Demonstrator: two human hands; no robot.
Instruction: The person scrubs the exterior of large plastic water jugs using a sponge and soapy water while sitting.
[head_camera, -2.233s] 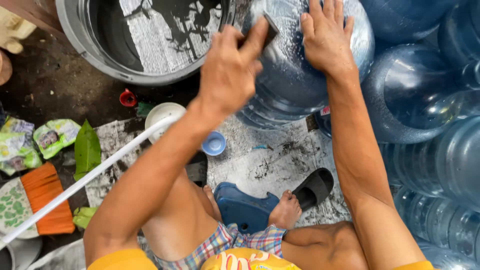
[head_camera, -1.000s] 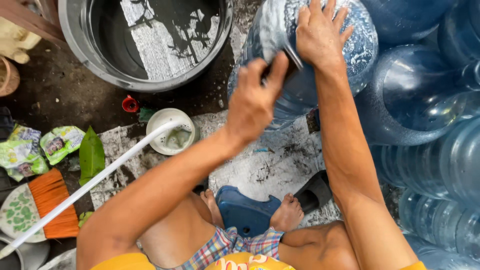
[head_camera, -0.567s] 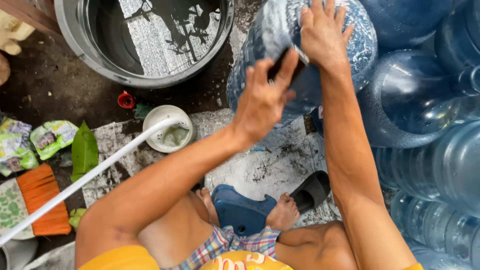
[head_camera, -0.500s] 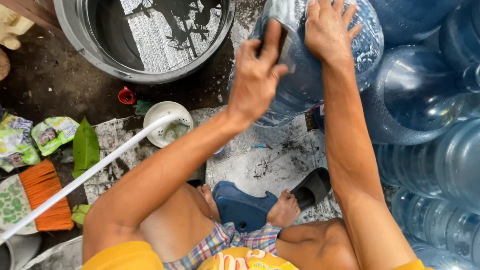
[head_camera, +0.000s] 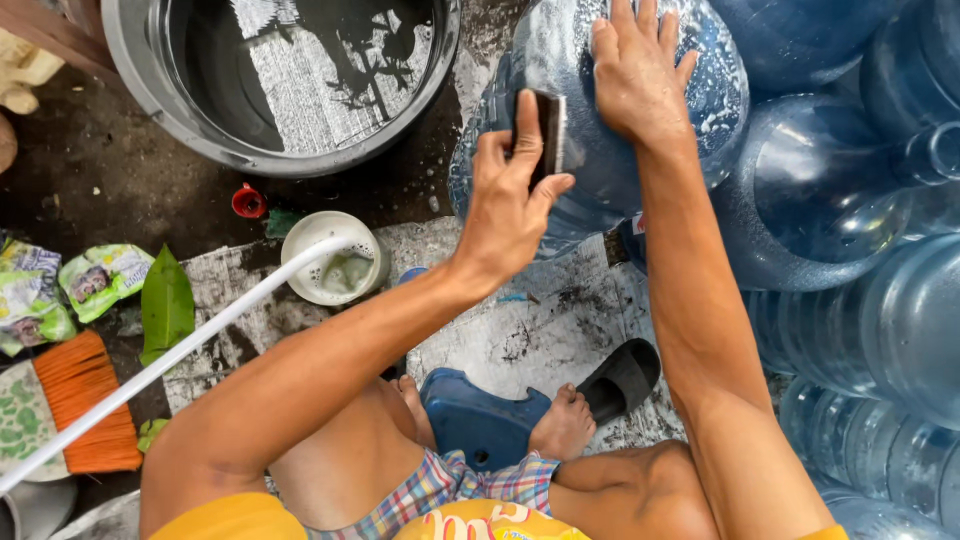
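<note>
A big blue water jug (head_camera: 580, 170), wet and soapy, lies tilted in front of me. My left hand (head_camera: 510, 195) grips a dark scrub pad (head_camera: 549, 130) and presses it against the jug's side. My right hand (head_camera: 635, 70) lies flat on top of the jug, fingers spread, holding it steady. My feet in dark sandals (head_camera: 620, 380) rest on the wet concrete below.
A large metal basin (head_camera: 150, 90) of water stands at the top left. A small white bowl (head_camera: 305, 250) with soapy liquid sits below it, crossed by a white pipe (head_camera: 180, 350). Several more blue jugs (head_camera: 850, 200) crowd the right. An orange brush (head_camera: 85, 400), sachets and a red cap lie left.
My left hand has been moving the pad up and down over the jug's side; it now sits slightly lower and more upright. My right hand stays on top.
</note>
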